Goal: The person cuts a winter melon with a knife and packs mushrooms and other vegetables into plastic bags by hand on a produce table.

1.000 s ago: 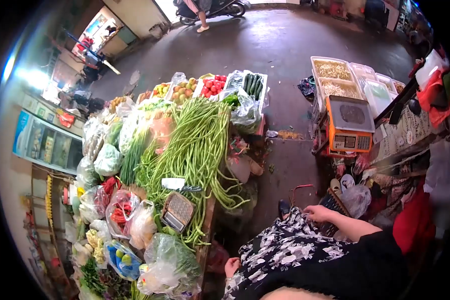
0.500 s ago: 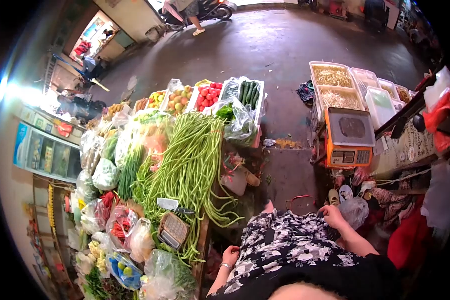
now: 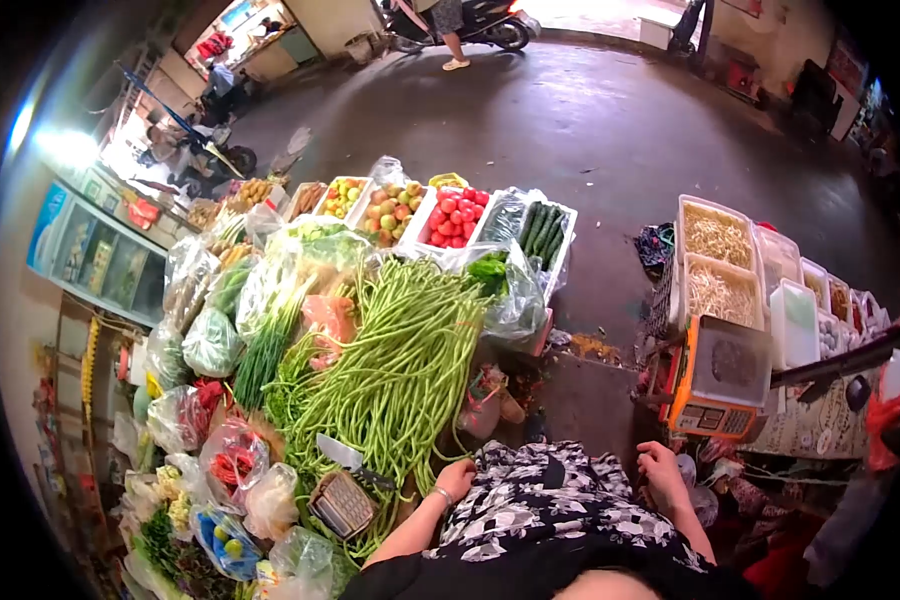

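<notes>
My left hand [image 3: 456, 480], with a bracelet at the wrist, hangs loosely open beside the patterned black-and-white clothing [image 3: 535, 505]. It is nearest the edge of a heap of long green beans [image 3: 400, 350]; whether it touches the stall's edge I cannot tell. At the other side of the clothing, my right hand [image 3: 660, 468] is open with loosely bent fingers and nothing in it. On the beans lie a cleaver [image 3: 342, 453] with a dark handle and a small box-like object [image 3: 343, 504] with a worn, light face.
Tomatoes [image 3: 455, 217], cucumbers [image 3: 543, 232] and bagged vegetables [image 3: 212, 345] fill the stall at left. An orange scale [image 3: 715, 415] stands at right, before trays of bean sprouts [image 3: 720, 238]. Farther off, a person's leg [image 3: 454, 48] shows beside a motorbike [image 3: 505, 32].
The view has swung left and lifted slightly, so the stall and scale sit differently in it. My left hand has come up nearer the beans; my right hand has dropped away from the clothing.
</notes>
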Available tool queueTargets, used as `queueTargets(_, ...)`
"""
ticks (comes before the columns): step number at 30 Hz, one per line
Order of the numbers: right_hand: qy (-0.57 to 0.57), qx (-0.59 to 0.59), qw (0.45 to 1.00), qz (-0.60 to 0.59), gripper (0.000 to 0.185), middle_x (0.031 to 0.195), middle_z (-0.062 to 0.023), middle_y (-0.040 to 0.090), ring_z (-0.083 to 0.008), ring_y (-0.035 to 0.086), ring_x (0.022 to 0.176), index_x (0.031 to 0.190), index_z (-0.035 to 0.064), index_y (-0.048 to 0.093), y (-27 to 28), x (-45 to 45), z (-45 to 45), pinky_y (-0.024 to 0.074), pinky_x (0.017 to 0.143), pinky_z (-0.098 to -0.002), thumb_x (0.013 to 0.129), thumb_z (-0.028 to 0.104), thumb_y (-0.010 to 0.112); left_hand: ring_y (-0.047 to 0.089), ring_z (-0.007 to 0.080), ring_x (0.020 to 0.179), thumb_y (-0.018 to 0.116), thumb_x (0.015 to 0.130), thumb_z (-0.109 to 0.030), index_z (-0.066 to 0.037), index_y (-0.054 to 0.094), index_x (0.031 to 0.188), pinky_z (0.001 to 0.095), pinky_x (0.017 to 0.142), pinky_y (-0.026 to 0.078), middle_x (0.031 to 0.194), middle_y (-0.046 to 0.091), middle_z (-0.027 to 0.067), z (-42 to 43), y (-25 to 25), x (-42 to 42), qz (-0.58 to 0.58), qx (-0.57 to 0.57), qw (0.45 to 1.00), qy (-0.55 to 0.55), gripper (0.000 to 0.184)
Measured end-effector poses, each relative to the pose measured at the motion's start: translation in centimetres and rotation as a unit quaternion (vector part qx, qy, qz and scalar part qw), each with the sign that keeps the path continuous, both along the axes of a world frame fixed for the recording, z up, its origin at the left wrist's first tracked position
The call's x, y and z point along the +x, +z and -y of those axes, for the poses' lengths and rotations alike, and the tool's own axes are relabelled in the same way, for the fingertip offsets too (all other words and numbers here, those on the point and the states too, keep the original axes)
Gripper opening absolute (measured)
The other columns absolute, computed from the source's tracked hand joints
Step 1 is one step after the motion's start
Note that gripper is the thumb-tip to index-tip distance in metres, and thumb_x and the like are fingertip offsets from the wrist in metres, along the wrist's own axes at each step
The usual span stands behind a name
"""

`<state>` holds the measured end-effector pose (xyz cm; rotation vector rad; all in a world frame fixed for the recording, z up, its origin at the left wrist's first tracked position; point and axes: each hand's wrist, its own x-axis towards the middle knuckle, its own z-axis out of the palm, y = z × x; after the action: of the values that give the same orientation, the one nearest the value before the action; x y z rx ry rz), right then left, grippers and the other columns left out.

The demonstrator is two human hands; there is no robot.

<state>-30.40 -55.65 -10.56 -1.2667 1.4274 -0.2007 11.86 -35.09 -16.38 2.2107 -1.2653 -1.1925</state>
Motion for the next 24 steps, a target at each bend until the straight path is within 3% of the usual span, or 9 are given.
queueTargets(1,-0.044,0.015,0.999,-0.003,0.028,0.083,-0.0087,0.067,-0.0161,0.063,0.074,0.113,-0.0013,0.064,0.5,0.2,0.5,0.0508,0.069,-0.0309,0.087,0.010,0.058,0.065,0.0383,0.096,0.058,0.084,-0.013,-0.006,0.066,0.105,0.0433,0.086,0.051,0.100,0.069,0.0199,2.4,2.4,-0.1,0.023,0.010,1.000,0.006,0.024)
queueTargets(8,-0.024,0.020,0.999,-0.009,0.028,0.086,-0.0090,0.068,-0.0145,0.063,0.075,0.109,-0.0038,0.065,-0.3,-1.0,2.7,0.0509,0.070,-0.0283,0.082,0.005,0.063,0.066,0.0339,0.094,0.059,0.081,-0.010,-0.005,0.066,0.103,0.0402,0.084,0.052,0.096,0.069,0.0188,12.9,1.7,0.2,-0.048,-0.007,0.999,-0.010,0.023)
queueTargets(10,-0.004,0.005,1.000,-0.013,0.027,0.088,-0.0068,0.069,-0.0128,0.063,0.075,0.110,-0.0025,0.064,-3.9,-3.0,3.6,0.0514,0.069,-0.0260,0.085,0.004,0.064,0.067,0.0309,0.096,0.058,0.083,-0.010,-0.005,0.067,0.102,0.0389,0.085,0.052,0.098,0.069,0.0179,17.1,1.3,-0.2,-0.113,0.046,0.992,-0.009,0.022)
queueTargets(13,-0.032,0.088,0.995,-0.041,0.030,0.105,-0.0148,0.070,-0.0204,0.066,0.097,0.113,-0.0026,0.064,-1.9,-2.7,7.5,0.0502,0.083,-0.0319,0.087,0.012,0.062,0.066,0.0313,0.097,0.057,0.084,-0.011,-0.005,0.068,0.101,0.0383,0.086,0.052,0.100,0.070,0.0174,23.2,1.0,-1.3,-0.112,0.038,0.993,-0.015,0.021)
queueTargets(16,-0.020,0.028,0.998,-0.045,0.030,0.100,-0.0136,0.071,-0.0199,0.066,0.094,0.110,-0.0040,0.065,-3.6,-4.7,12.2,0.0506,0.082,-0.0308,0.085,0.011,0.061,0.068,0.0328,0.089,0.060,0.083,-0.013,-0.006,0.070,0.096,0.0391,0.083,0.053,0.091,0.071,0.0163,29.3,-0.9,-1.6,-0.053,0.003,0.997,-0.064,0.018)
queueTargets(17,-0.061,0.066,0.996,-0.008,0.028,0.093,-0.0118,0.070,-0.0185,0.066,0.090,0.106,-0.0056,0.065,-1.9,-4.9,14.2,0.0510,0.080,-0.0301,0.083,0.009,0.060,0.068,0.0325,0.088,0.062,0.082,-0.014,-0.006,0.070,0.094,0.0388,0.083,0.053,0.091,0.071,0.0161,31.2,-0.7,-1.9,-0.057,0.027,0.997,-0.043,0.017)
queueTargets(18,-0.061,0.004,0.998,0.000,0.025,0.086,-0.0103,0.068,-0.0172,0.065,0.079,0.103,-0.0065,0.064,-3.8,-6.0,15.8,0.0519,0.074,-0.0299,0.084,0.009,0.060,0.068,0.0321,0.088,0.064,0.081,-0.015,-0.006,0.071,0.093,0.0386,0.083,0.053,0.091,0.071,0.0159,33.3,0.2,-2.3,-0.062,0.050,0.997,-0.023,0.016)
queueTargets(20,-0.124,0.073,0.989,0.036,0.024,0.083,-0.0098,0.068,-0.0173,0.065,0.072,0.103,-0.0063,0.064,-5.2,-7.6,20.1,0.0526,0.069,-0.0305,0.084,0.008,0.060,0.068,0.0309,0.086,0.065,0.081,-0.020,-0.008,0.072,0.093,0.0385,0.081,0.053,0.089,0.071,0.0152,36.1,-3.1,-1.6,-0.053,0.042,0.997,-0.028,0.018)
queueTargets(24,0.000,-0.036,0.998,-0.053,0.026,0.081,-0.0137,0.069,-0.0186,0.067,0.072,0.106,-0.0017,0.066,-4.3,-9.5,30.3,0.0536,0.069,-0.0326,0.082,0.007,0.060,0.070,0.0273,0.082,0.064,0.085,-0.024,-0.006,0.073,0.095,0.0362,0.076,0.054,0.086,0.072,0.0148,40.2,-6.5,-1.3,-0.107,0.061,0.987,0.102,0.022)
